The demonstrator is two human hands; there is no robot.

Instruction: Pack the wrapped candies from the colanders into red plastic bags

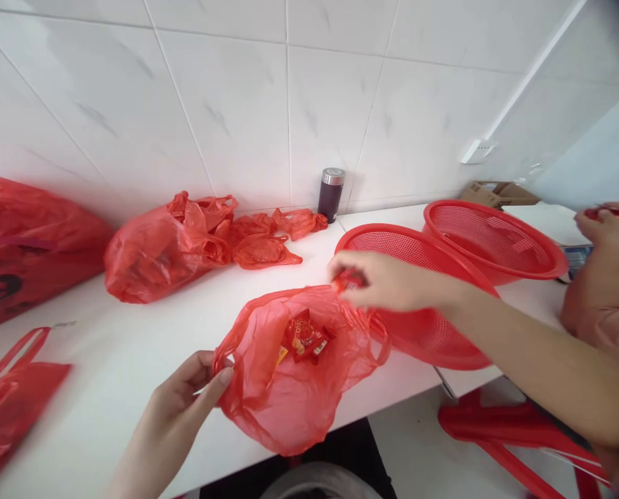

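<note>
Near the front edge of the white table (147, 350), the left hand (187, 398) holds the rim of a red plastic bag (306, 405), pinched between the thumb and the fingers. The right hand (379, 281) is at the far right of the bag's mouth, its fingers curled around something red and shiny (349, 279); this is blurred, so I cannot tell how many pieces it holds. The bag's mouth is spread wide, and inside it I see a few small red packets (305, 336), with a yellow piece (281, 355) next to them.

Just beside the bag, on its right, is a red mesh basket (434, 339), and the right forearm passes across it. A second red basket (553, 267) is behind, farther to the right.

On the other side lies a stuffed red bag (145, 256), and next to it some crumpled red bags (265, 251) reach almost to a dark bottle (330, 197), which stands upright near the tiled wall (236, 104). At the far left I notice a large red bag (39, 229) with a black mark. On the right side, another person's hand (603, 227) holds something red too. A red stool (496, 421) shows partly below the table.
</note>
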